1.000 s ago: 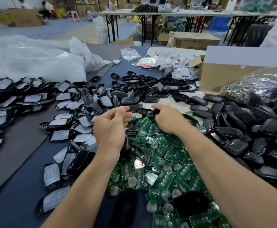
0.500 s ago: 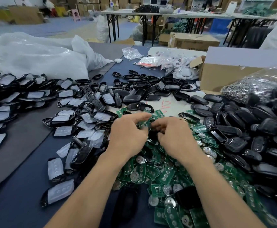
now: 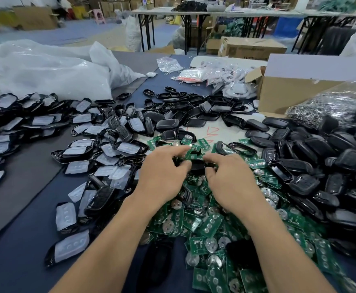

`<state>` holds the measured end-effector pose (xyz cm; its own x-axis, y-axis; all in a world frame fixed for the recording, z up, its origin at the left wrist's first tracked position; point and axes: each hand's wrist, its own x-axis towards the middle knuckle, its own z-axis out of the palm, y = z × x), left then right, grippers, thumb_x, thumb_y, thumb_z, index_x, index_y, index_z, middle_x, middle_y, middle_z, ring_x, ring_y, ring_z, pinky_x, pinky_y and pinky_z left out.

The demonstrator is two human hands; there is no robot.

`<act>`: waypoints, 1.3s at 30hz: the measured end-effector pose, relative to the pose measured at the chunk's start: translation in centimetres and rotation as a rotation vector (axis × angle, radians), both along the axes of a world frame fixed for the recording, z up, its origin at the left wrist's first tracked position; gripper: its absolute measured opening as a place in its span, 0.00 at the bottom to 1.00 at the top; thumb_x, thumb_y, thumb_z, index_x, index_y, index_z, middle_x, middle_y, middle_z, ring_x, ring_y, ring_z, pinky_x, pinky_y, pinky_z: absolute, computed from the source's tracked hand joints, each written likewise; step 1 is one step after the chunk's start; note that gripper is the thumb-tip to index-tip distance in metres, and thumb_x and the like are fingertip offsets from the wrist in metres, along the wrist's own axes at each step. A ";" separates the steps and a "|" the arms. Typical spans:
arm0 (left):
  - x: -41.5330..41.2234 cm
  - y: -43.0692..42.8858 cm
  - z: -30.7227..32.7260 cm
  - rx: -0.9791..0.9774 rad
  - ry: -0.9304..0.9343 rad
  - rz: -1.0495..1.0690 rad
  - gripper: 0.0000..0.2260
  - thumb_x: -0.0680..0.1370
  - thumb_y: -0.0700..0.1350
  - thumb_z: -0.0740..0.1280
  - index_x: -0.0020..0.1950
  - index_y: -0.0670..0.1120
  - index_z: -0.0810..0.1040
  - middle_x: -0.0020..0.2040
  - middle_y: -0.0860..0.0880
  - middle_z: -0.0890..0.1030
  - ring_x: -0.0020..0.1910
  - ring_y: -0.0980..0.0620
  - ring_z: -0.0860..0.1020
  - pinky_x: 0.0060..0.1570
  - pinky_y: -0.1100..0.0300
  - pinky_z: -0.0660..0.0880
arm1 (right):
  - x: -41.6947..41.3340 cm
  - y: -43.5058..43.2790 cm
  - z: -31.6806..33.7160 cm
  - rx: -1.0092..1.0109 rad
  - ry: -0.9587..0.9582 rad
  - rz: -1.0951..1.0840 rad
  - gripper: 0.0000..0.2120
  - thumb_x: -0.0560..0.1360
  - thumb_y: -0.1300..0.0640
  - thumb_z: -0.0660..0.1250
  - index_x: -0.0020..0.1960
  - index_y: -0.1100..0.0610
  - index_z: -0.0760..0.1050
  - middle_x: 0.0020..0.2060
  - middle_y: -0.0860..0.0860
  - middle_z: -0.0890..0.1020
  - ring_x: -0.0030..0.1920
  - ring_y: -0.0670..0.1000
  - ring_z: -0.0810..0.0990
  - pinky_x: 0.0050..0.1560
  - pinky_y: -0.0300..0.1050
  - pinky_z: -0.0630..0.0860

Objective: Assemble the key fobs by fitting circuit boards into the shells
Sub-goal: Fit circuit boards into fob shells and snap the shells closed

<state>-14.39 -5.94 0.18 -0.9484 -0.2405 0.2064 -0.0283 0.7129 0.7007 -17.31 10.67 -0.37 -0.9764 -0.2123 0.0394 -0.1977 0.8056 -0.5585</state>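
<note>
One black shell (image 3: 196, 166): we pinched it between left hand (image 3: 162, 176) and right hand (image 3: 230, 180), fingers curled, above the boards (image 3: 211, 229) heaped at the near edge of the table (image 3: 24, 240).

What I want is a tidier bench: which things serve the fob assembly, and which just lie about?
In the job: left hand, right hand, held black shell, green circuit boards, shell heap.
Lying about: cardboard box, white plastic sack, clear bag of metal parts.
</note>
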 end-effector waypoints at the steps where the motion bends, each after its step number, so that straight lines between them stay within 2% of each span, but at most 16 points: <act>1: 0.0 0.1 -0.1 -0.032 -0.034 -0.039 0.16 0.78 0.48 0.74 0.65 0.57 0.84 0.59 0.61 0.82 0.64 0.60 0.76 0.67 0.66 0.70 | 0.0 0.1 0.2 -0.020 0.015 0.005 0.16 0.81 0.50 0.65 0.68 0.41 0.78 0.56 0.50 0.77 0.45 0.49 0.79 0.46 0.40 0.72; 3: 0.1 0.3 0.0 -0.035 -0.068 -0.086 0.15 0.77 0.46 0.75 0.63 0.56 0.85 0.59 0.62 0.79 0.66 0.55 0.75 0.71 0.59 0.68 | 0.1 0.2 0.5 -0.085 0.039 -0.034 0.10 0.78 0.52 0.70 0.57 0.41 0.83 0.42 0.42 0.80 0.33 0.42 0.78 0.31 0.30 0.69; 5: -0.1 0.3 -0.1 -0.021 -0.028 -0.034 0.12 0.76 0.43 0.77 0.57 0.57 0.86 0.58 0.60 0.81 0.57 0.58 0.78 0.62 0.68 0.70 | 0.2 0.4 0.6 -0.143 0.048 -0.101 0.06 0.76 0.54 0.75 0.42 0.44 0.82 0.31 0.40 0.79 0.25 0.42 0.76 0.24 0.32 0.70; 7: 0.0 0.2 0.1 -0.030 0.037 0.089 0.11 0.75 0.42 0.77 0.49 0.60 0.87 0.48 0.63 0.82 0.44 0.67 0.78 0.48 0.81 0.67 | 0.3 0.4 0.4 -0.170 0.027 -0.122 0.10 0.75 0.53 0.76 0.37 0.45 0.79 0.29 0.44 0.81 0.21 0.42 0.72 0.23 0.36 0.73; 9: 0.1 0.2 0.4 0.062 0.102 0.165 0.12 0.75 0.42 0.78 0.43 0.62 0.85 0.39 0.67 0.82 0.40 0.70 0.80 0.43 0.81 0.71 | 0.6 0.3 0.4 -0.093 0.027 -0.120 0.08 0.75 0.47 0.75 0.41 0.44 0.77 0.42 0.44 0.81 0.38 0.46 0.78 0.43 0.42 0.79; 11: 0.4 0.2 0.7 0.195 0.165 0.212 0.10 0.75 0.44 0.78 0.43 0.61 0.85 0.37 0.66 0.83 0.40 0.69 0.82 0.42 0.76 0.77 | 0.9 0.2 0.5 0.001 0.091 -0.111 0.08 0.76 0.47 0.74 0.42 0.44 0.76 0.52 0.42 0.75 0.58 0.51 0.72 0.62 0.50 0.70; 15: 0.7 0.2 1.1 0.359 0.179 0.191 0.08 0.78 0.45 0.74 0.49 0.60 0.85 0.35 0.57 0.86 0.28 0.51 0.82 0.32 0.58 0.81 | 1.3 0.0 1.0 0.023 0.116 -0.086 0.09 0.79 0.53 0.72 0.41 0.45 0.76 0.70 0.43 0.75 0.71 0.50 0.65 0.72 0.55 0.63; 17: 0.5 0.1 1.2 0.427 0.158 0.171 0.08 0.78 0.45 0.74 0.53 0.57 0.85 0.34 0.56 0.86 0.26 0.51 0.82 0.27 0.62 0.78 | 1.4 0.0 0.9 -0.072 0.145 -0.103 0.10 0.79 0.55 0.71 0.41 0.45 0.76 0.72 0.43 0.75 0.74 0.51 0.67 0.74 0.55 0.62; 19: 0.4 0.2 1.1 0.513 0.123 0.158 0.08 0.77 0.45 0.76 0.53 0.56 0.85 0.37 0.59 0.87 0.27 0.53 0.84 0.29 0.65 0.79 | 1.5 0.1 0.9 -0.212 0.212 -0.138 0.11 0.79 0.57 0.71 0.41 0.45 0.75 0.64 0.43 0.80 0.65 0.49 0.75 0.69 0.53 0.69; 21: 0.3 0.1 1.0 0.584 0.089 0.137 0.08 0.76 0.44 0.78 0.53 0.55 0.85 0.40 0.59 0.87 0.30 0.52 0.86 0.33 0.62 0.83 | 1.5 0.2 1.0 -0.358 0.236 -0.164 0.11 0.81 0.57 0.68 0.42 0.45 0.74 0.45 0.41 0.82 0.44 0.43 0.79 0.50 0.45 0.78; 23: 0.0 -0.1 0.9 0.625 0.076 0.132 0.08 0.76 0.42 0.78 0.53 0.52 0.86 0.42 0.58 0.88 0.32 0.50 0.86 0.35 0.61 0.84 | 1.6 0.3 1.2 -0.514 0.188 -0.178 0.12 0.83 0.57 0.65 0.42 0.46 0.73 0.31 0.47 0.80 0.29 0.45 0.75 0.30 0.43 0.74; 27: -0.4 -0.5 0.5 0.650 0.070 0.126 0.07 0.76 0.40 0.77 0.51 0.50 0.87 0.42 0.55 0.88 0.34 0.49 0.87 0.37 0.61 0.84 | 1.4 0.5 1.4 -0.775 -0.006 -0.178 0.14 0.82 0.63 0.64 0.44 0.45 0.74 0.32 0.53 0.84 0.35 0.61 0.84 0.34 0.58 0.77; 29: -0.5 -0.3 0.3 0.667 0.061 0.110 0.07 0.76 0.39 0.77 0.51 0.50 0.87 0.42 0.55 0.88 0.34 0.48 0.87 0.38 0.61 0.84 | 1.1 0.6 1.2 -0.815 -0.046 -0.163 0.16 0.79 0.67 0.65 0.50 0.44 0.77 0.35 0.52 0.86 0.35 0.54 0.85 0.36 0.51 0.78; 31: -0.7 -0.1 0.2 0.691 0.053 0.097 0.08 0.76 0.38 0.77 0.51 0.50 0.87 0.42 0.55 0.88 0.35 0.48 0.87 0.39 0.60 0.84 | 1.0 0.6 1.1 -0.802 -0.058 -0.158 0.17 0.75 0.66 0.69 0.51 0.44 0.81 0.36 0.48 0.87 0.34 0.52 0.84 0.39 0.51 0.81; 36: -1.1 0.7 0.2 0.764 0.031 0.034 0.13 0.76 0.31 0.75 0.47 0.50 0.85 0.42 0.49 0.89 0.39 0.47 0.88 0.42 0.60 0.84 | 0.9 0.3 0.7 -0.743 -0.017 -0.148 0.11 0.68 0.57 0.69 0.45 0.43 0.82 0.35 0.46 0.85 0.32 0.55 0.77 0.36 0.56 0.78; 39: -1.0 1.0 0.2 0.735 0.026 0.019 0.13 0.75 0.30 0.75 0.46 0.49 0.85 0.40 0.50 0.88 0.38 0.48 0.88 0.39 0.62 0.83 | 0.9 0.3 0.5 -0.672 0.051 -0.137 0.07 0.71 0.58 0.69 0.43 0.46 0.78 0.35 0.48 0.83 0.28 0.47 0.71 0.32 0.50 0.71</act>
<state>-15.43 -4.97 0.34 -0.9398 -0.3415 0.0080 -0.0126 0.0582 0.9982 -16.45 10.94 0.17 -0.9861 -0.0009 0.1659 -0.1582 0.3071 -0.9384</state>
